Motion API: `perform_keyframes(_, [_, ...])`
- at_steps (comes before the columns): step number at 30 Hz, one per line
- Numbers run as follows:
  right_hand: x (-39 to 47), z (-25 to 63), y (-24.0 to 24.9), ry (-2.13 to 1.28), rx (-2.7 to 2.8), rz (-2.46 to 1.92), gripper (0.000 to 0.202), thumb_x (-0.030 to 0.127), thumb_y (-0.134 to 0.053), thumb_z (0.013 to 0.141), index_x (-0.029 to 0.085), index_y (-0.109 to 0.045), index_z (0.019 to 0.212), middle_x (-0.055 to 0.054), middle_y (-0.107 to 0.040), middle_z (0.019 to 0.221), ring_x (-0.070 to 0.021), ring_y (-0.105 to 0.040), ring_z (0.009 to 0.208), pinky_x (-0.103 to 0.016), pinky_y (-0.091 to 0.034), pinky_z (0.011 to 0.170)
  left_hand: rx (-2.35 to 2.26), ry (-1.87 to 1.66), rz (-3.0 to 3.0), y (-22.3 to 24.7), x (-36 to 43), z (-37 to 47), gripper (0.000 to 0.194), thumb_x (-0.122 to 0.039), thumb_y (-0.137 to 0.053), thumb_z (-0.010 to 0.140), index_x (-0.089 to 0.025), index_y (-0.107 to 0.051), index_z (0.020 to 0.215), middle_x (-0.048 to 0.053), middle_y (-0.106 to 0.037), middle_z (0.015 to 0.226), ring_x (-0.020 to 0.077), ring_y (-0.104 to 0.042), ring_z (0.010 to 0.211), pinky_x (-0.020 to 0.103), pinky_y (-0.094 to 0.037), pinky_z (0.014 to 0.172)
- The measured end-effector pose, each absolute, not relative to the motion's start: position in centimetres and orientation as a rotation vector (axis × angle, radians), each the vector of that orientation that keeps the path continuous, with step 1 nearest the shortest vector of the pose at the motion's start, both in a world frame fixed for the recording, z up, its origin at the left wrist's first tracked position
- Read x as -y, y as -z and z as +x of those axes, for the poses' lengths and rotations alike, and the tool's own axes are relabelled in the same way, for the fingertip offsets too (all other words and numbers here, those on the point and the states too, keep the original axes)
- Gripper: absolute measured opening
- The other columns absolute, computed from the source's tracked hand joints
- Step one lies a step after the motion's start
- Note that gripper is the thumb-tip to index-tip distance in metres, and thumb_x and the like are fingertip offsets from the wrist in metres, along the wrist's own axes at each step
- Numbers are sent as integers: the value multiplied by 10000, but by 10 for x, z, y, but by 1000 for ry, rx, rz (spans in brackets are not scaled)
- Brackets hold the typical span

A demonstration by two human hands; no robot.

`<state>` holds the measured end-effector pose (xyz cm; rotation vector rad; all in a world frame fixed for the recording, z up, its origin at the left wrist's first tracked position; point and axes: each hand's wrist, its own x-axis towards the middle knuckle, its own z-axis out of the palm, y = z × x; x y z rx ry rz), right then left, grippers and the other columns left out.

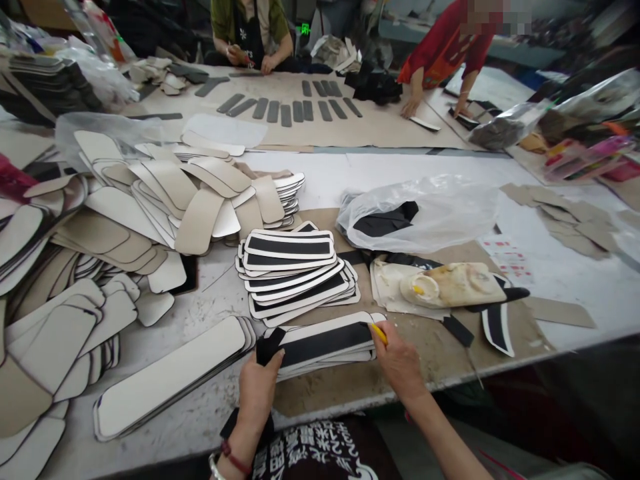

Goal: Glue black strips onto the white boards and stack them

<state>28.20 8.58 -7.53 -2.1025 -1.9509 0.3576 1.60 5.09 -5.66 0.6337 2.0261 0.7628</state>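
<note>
- Left hand (259, 387) grips the near-left end of a black strip (320, 341), thumb on top, fingers folded round the dark end piece.
- Right hand (400, 363) is closed on a yellow tool (379, 333), its tip touching the right end of the same strip.
- The black strip lies along the top white board of a small stack (330, 357) at the near edge of the table (320, 180), between the two hands.
- Just beyond it sits a fanned pile of finished boards (295, 270), each white with a black centre band.
- A long plain white board stack (170, 377) lies to the near left, well apart from the hands.
- Loose beige and white blanks (165, 200) are heaped across the left side.
- To the right: a stained glue cloth with a pot (447, 285), and behind it a clear plastic bag (425, 213) holding black pieces.
- At the far side, two other people work over rows of grey strips (295, 108).
</note>
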Motion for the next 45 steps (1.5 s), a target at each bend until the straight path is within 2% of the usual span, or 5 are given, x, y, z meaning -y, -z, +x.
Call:
perform_keyframes(8, [-94,283,87,-236,2153,-2153,164,297,-430,893,202,-541,821,-20,-621,651,-154,-575,574,-260,-259,510,-2202,-618,728,59,-50,25,392,-478,-593,643,-167,-619,879,97,-676,784,294,-606,783,368,-432,700])
perform_keyframes(21, [-95,284,97,-187,2218,-2173,160,274,-423,900,194,-544,833,-28,-611,627,-148,-570,564,-263,-226,495,-2230,-691,706,65,-49,30,371,-487,-622,624,-180,-602,831,82,-662,770,287,-598,779,368,-430,707])
perform_keyframes(28, [-97,284,96,-227,2213,-2190,142,289,-453,888,193,-543,835,-25,-617,635,-151,-567,562,-261,-233,507,-2317,-697,672,67,-47,34,358,-485,-661,601,-193,-541,771,11,-582,641,216,-550,622,335,-406,626])
perform_keyframes(37, [-98,283,95,-306,2170,-2191,133,287,-476,877,192,-549,819,-26,-622,643,-149,-565,567,-261,-248,514,-2329,-727,614,81,-41,31,394,-509,-687,592,-202,-523,775,-20,-545,645,191,-530,624,322,-399,631])
perform_keyframes(45, [-99,285,92,-461,2128,-2191,79,206,-485,861,192,-541,916,-40,-665,756,-175,-612,647,-259,-311,557,-2337,-633,641,70,-45,31,387,-506,-676,596,-206,-516,782,-8,-562,663,218,-548,660,333,-391,636])
